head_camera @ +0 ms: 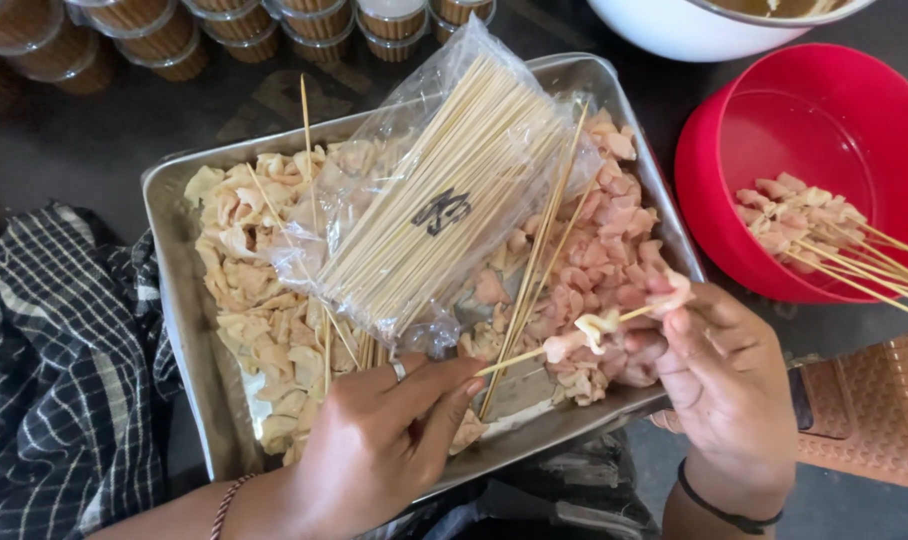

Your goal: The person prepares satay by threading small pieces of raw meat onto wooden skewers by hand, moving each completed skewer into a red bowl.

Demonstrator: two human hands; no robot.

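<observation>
A metal tray [170, 250] holds pale skin pieces [254, 290] on its left side and pink raw meat pieces [614, 250] on its right. A clear plastic bag of bamboo skewers [444, 210] lies across the middle. My left hand [374, 450], with a ring, pinches the blunt end of a thin skewer [519, 357] at the tray's near edge. My right hand [719, 370] holds a pink meat piece [667, 292] at the skewer's other end, where two pieces [584, 335] are threaded on.
A red bowl [734, 160] at the right holds several finished skewers [824, 240]. A white bowl [674, 30] sits behind it. Lidded plastic cups [154, 35] line the far edge. A checked cloth [54, 380] lies at the left, loose skewers [544, 250] on the meat.
</observation>
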